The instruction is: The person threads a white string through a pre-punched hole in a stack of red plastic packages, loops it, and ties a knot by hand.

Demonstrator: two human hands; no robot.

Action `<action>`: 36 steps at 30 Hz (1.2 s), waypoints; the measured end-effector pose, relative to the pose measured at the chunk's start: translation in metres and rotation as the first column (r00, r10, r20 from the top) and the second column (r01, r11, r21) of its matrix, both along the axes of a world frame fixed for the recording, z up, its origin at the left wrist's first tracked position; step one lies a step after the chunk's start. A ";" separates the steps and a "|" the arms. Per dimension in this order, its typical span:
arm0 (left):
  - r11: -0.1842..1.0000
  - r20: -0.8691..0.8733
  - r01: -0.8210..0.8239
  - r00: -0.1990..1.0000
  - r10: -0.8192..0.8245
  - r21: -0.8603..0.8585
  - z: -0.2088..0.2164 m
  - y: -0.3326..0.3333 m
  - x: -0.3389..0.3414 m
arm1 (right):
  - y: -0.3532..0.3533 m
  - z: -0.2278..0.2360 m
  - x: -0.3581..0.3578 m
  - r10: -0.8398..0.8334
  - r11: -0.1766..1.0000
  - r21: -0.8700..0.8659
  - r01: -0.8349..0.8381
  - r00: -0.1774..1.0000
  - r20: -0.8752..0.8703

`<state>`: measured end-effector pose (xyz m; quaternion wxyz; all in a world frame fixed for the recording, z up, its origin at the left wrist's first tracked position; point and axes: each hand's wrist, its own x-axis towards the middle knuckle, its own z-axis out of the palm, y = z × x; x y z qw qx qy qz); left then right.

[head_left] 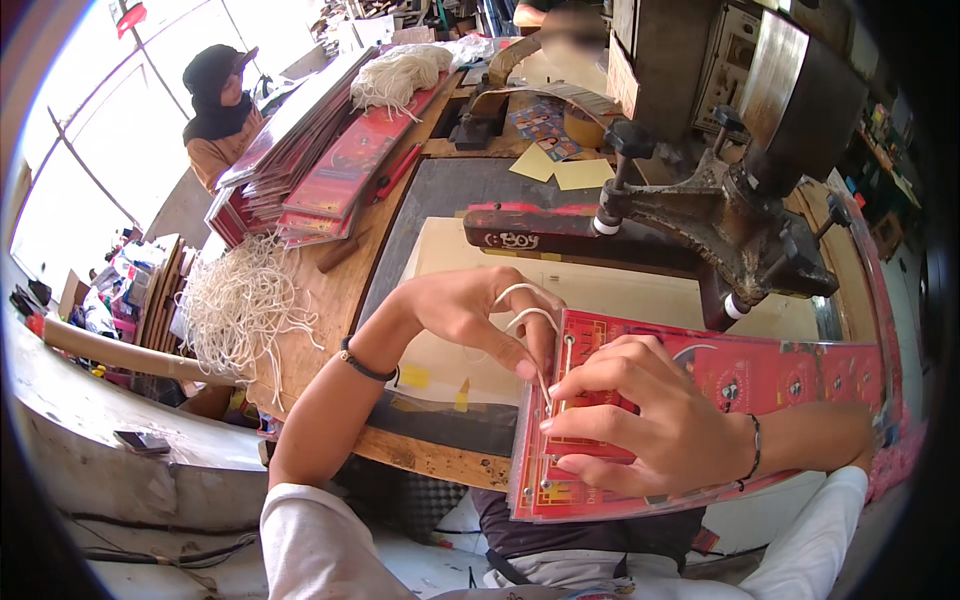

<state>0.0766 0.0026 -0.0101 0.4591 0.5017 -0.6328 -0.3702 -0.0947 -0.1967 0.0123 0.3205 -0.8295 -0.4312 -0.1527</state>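
Note:
My left hand (485,312) pinches a white cord (545,388) between thumb and forefinger, beside the left edge of a stack of red printed sheets (735,365). A loop of the cord passes around its fingers. Metal eyelets run along that edge of the stack, and the cord reaches down to one of them. Over the sheets lies my right hand (655,420), its bent fingers spread, two fingertips close beside the cord. Whether they touch the cord is too small to tell. The stack slants over the table's front edge above my lap.
A heavy press head with black knobs (765,215) and a dark bar (580,240) stands over the table. At left are a tangle of white cords (245,310) and stacked red sheets (345,165), with more cord (400,78) on top. A person (222,115) is beyond them.

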 end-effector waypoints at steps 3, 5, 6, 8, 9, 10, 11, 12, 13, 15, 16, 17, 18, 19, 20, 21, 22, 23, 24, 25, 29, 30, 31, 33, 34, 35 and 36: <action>0.999 -0.017 -0.005 1.000 0.006 0.052 -0.001 0.002 0.002 | 0.000 0.002 -0.002 -0.013 1.000 -0.027 0.012 1.000 -0.017; 0.996 -0.037 -0.028 0.999 0.031 0.081 0.001 0.000 0.001 | -0.001 -0.001 -0.001 -0.011 0.999 -0.031 0.010 1.000 -0.026; 0.996 -0.026 -0.020 0.999 0.023 0.083 0.002 0.000 0.003 | -0.002 0.000 0.001 -0.009 0.999 -0.036 0.008 1.000 -0.015; 0.996 -0.004 -0.005 1.000 0.005 0.087 -0.001 0.001 0.003 | -0.001 0.000 0.000 -0.006 0.999 -0.050 0.004 0.999 -0.032; 0.998 -0.013 -0.001 1.000 0.002 0.065 -0.001 0.002 0.002 | 0.000 0.000 -0.001 -0.007 0.998 -0.059 0.005 0.999 -0.036; 0.998 -0.026 0.008 1.000 -0.006 0.065 -0.002 0.001 0.003 | 0.000 0.000 -0.001 -0.006 0.998 -0.063 0.004 0.999 -0.036; 0.998 -0.039 0.016 0.999 -0.013 0.066 -0.003 0.001 0.003 | 0.001 0.000 0.000 -0.006 0.998 -0.067 0.003 0.999 -0.037; 0.997 -0.048 0.023 0.999 -0.020 0.071 -0.003 0.001 0.003 | 0.001 -0.001 -0.001 -0.004 0.998 -0.068 0.002 0.999 -0.033; 0.997 -0.050 0.039 0.998 -0.035 0.069 -0.003 0.000 0.004 | 0.000 -0.001 -0.001 -0.005 0.997 -0.077 0.002 0.999 -0.031; 0.995 -0.063 0.029 0.998 -0.023 0.092 -0.001 0.000 0.001 | 0.000 -0.001 -0.003 -0.011 0.997 -0.078 0.009 1.000 -0.028; 0.994 -0.073 0.025 0.997 -0.018 0.105 0.000 -0.001 0.001 | -0.001 -0.002 -0.003 -0.015 0.997 -0.077 0.013 0.999 -0.030; 0.995 -0.067 0.030 0.997 -0.023 0.099 0.001 -0.003 0.002 | -0.002 -0.001 -0.002 -0.018 0.997 -0.081 0.017 1.000 -0.017; 0.993 -0.075 0.026 0.997 -0.018 0.112 0.001 -0.002 0.002 | -0.002 -0.002 -0.002 -0.021 0.996 -0.085 0.020 1.000 -0.016; 0.992 -0.083 0.023 0.996 -0.013 0.124 0.000 -0.001 0.002 | -0.001 -0.002 -0.002 -0.025 0.996 -0.089 0.024 1.000 -0.014; 0.991 -0.091 0.021 0.996 -0.009 0.135 -0.001 -0.001 0.003 | -0.001 -0.002 -0.002 -0.030 0.995 -0.093 0.028 0.999 -0.013; 0.992 -0.077 0.018 0.997 -0.008 0.125 -0.001 0.001 0.002 | 0.000 -0.002 -0.003 -0.025 0.996 -0.091 0.024 1.000 -0.009; 0.993 -0.064 0.015 0.998 -0.007 0.116 0.000 0.003 0.001 | 0.001 -0.001 -0.003 -0.020 0.996 -0.089 0.019 1.000 -0.005; 0.994 -0.050 0.011 0.999 -0.006 0.106 0.002 0.005 0.001 | 0.002 0.000 -0.003 -0.014 0.996 -0.087 0.014 1.000 -0.001; 0.994 -0.072 0.010 0.997 -0.003 0.111 -0.001 0.004 0.002 | 0.002 -0.001 -0.003 -0.015 0.996 -0.087 0.014 1.000 -0.008; 0.993 -0.093 0.009 0.996 0.002 0.116 -0.002 0.003 0.003 | 0.001 -0.002 -0.002 -0.015 0.996 -0.087 0.013 1.000 -0.015; 0.996 -0.119 0.028 0.993 -0.017 0.090 -0.007 0.001 0.006 | -0.002 -0.003 -0.001 -0.014 0.996 -0.090 0.011 0.999 -0.033; 0.995 -0.128 0.029 0.992 -0.017 0.096 -0.006 0.002 0.006 | -0.002 -0.002 0.000 -0.016 0.996 -0.093 0.012 0.999 -0.035; 0.994 -0.136 0.030 0.991 -0.016 0.101 -0.005 0.004 0.005 | -0.001 -0.002 0.000 -0.017 0.995 -0.096 0.014 0.999 -0.036; 0.994 -0.141 0.038 0.990 -0.024 0.098 -0.004 0.006 0.005 | 0.000 0.000 0.000 -0.022 0.994 -0.104 0.018 0.999 -0.033; 0.995 -0.136 0.045 0.990 -0.033 0.089 -0.004 0.005 0.005 | -0.001 0.001 -0.001 -0.025 0.994 -0.108 0.021 0.999 -0.029; 0.995 -0.130 0.052 0.991 -0.041 0.081 -0.003 0.005 0.004 | -0.001 0.003 -0.001 -0.028 0.993 -0.112 0.025 0.999 -0.024; 0.996 -0.130 0.057 0.990 -0.048 0.066 -0.005 0.003 0.004 | -0.001 0.005 -0.001 -0.070 0.990 -0.120 0.067 0.997 -0.024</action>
